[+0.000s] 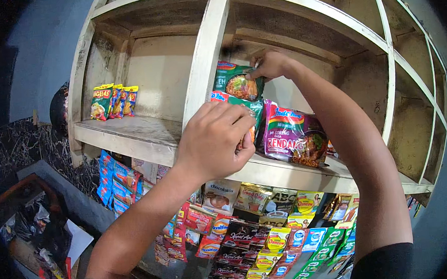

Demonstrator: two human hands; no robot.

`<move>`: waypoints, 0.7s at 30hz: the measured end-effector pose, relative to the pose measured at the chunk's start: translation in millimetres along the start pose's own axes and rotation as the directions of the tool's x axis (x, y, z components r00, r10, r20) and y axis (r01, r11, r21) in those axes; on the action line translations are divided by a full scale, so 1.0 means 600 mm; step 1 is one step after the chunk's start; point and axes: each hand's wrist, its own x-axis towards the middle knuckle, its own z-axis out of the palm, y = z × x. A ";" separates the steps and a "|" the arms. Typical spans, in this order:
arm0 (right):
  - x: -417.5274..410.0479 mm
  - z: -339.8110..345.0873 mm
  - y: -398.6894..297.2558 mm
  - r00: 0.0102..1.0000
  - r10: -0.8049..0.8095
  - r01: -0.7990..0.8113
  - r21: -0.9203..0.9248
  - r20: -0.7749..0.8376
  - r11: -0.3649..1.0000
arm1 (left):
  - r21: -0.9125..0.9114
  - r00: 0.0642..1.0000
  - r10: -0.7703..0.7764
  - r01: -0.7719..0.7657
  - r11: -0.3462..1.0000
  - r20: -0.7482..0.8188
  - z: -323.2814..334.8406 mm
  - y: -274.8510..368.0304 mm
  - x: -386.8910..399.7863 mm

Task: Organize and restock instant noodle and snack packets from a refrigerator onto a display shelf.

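My right hand (272,64) reaches into a shelf compartment and pinches the upper right edge of a green Indomie noodle packet (239,82), thumb on its front. Lower and nearer, a second green Indomie packet (254,108) stands in front of it. My left hand (219,139) is in front of this second packet and covers most of it. Its fingers are curled, and whether they grip the packet is hidden. To the right, a purple Indomie rendang noodle packet (285,135) leans upright on the shelf, close to the green ones.
A white wooden post (206,55) divides the shelf (130,134) just left of the packets. Several small snack packets (102,103) stand in the left compartment. Strips of drink sachets (238,235) hang under the shelf edge. A cluttered container (25,250) is at lower left.
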 end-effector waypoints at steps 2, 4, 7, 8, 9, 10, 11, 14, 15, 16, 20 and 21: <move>0.004 0.002 -0.007 0.992 0.065 -0.040 -0.231 0.105 0.972 | 0.009 1.000 -0.003 0.003 1.000 0.002 0.001 -0.001 -0.001; 0.007 0.000 0.000 0.981 0.083 -0.032 -0.276 0.174 0.961 | 0.008 1.000 -0.006 0.006 1.000 0.005 0.004 0.001 0.002; 0.005 0.010 -0.004 0.969 0.147 -0.088 -0.277 0.198 0.957 | 0.015 1.000 -0.012 0.011 1.000 0.023 0.002 -0.001 0.001; 0.003 0.012 -0.007 0.968 0.199 -0.160 -0.235 0.154 0.959 | 0.016 0.999 -0.012 0.011 1.000 0.031 0.000 -0.003 0.000; 0.000 0.009 -0.010 0.967 0.199 -0.159 -0.233 0.159 0.959 | 0.012 0.999 -0.011 0.010 1.000 0.037 0.000 -0.003 0.000; -0.003 0.004 -0.013 0.977 0.154 -0.112 -0.261 0.149 0.959 | 0.011 0.999 -0.014 0.014 1.000 0.041 0.000 -0.004 -0.001; -0.007 -0.001 -0.015 0.984 0.109 -0.065 -0.289 0.139 0.955 | 0.010 0.999 -0.010 0.010 1.000 0.030 0.000 -0.005 -0.003; -0.013 -0.031 -0.016 0.971 0.176 -0.121 -0.300 0.164 0.946 | -0.006 1.000 0.005 -0.005 1.000 0.007 0.006 -0.001 0.004; -0.015 -0.040 -0.017 0.974 0.165 -0.103 -0.347 0.154 0.932 | -0.001 1.000 0.010 -0.010 1.000 0.000 0.003 0.001 0.005; -0.050 -0.051 -0.057 0.977 0.136 -0.080 -0.311 0.163 0.947 | 0.006 1.000 0.009 -0.009 1.000 0.015 0.002 -0.003 0.002; -0.088 -0.085 -0.037 0.976 -0.210 0.189 -0.254 -0.058 0.948 | 0.002 1.000 0.014 -0.014 1.000 -0.007 -0.002 0.005 0.007; -0.111 -0.099 -0.048 0.964 -0.250 0.223 -0.242 -0.090 0.944 | -0.009 1.000 0.008 -0.008 1.000 -0.003 -0.002 0.005 0.008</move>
